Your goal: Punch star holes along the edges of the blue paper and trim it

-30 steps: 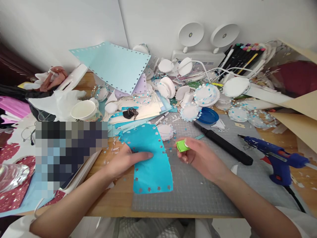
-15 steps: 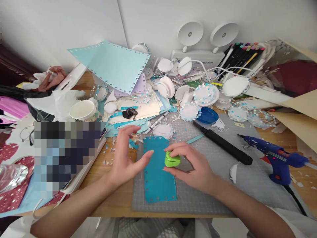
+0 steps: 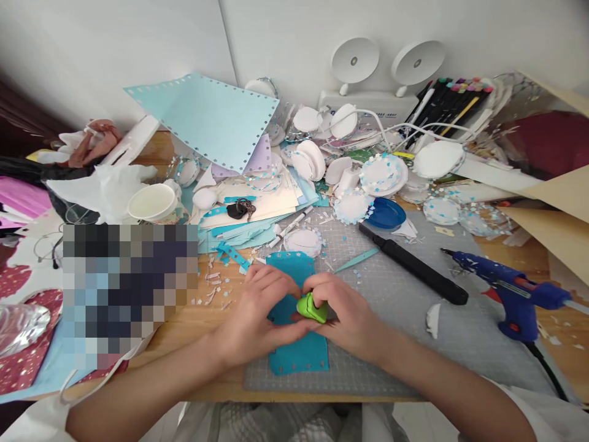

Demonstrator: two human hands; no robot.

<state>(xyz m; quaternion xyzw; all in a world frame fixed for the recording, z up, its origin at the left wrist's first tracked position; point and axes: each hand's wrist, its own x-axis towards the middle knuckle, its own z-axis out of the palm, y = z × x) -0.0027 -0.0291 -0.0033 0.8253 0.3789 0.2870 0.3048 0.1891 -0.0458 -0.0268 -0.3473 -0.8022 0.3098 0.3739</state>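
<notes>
A small lime-green craft punch (image 3: 313, 309) is tilted above a strip of blue paper (image 3: 297, 358). My right hand (image 3: 343, 307) grips the punch, thumb below and fingers over its top. From the other side my left hand (image 3: 267, 307) curls round it, thumb beneath and index finger by its upper edge. Small punched holes run along the paper's borders; both hands cover its middle. Beneath the paper lies a grey cutting mat (image 3: 386, 362). A round white paper piece (image 3: 302, 242) lies just beyond the strip.
To the right are a blue glue gun (image 3: 510, 288) and a long black tool (image 3: 414, 267). Decorated white discs (image 3: 384, 174) and paper sheets (image 3: 202, 123) crowd the back. Paper scraps (image 3: 214, 282) and a white cup (image 3: 153, 202) are on the left.
My left hand has moved right and down from beside the paper, closing in at the punch. The punch has turned and shifted slightly left and down in my right hand.
</notes>
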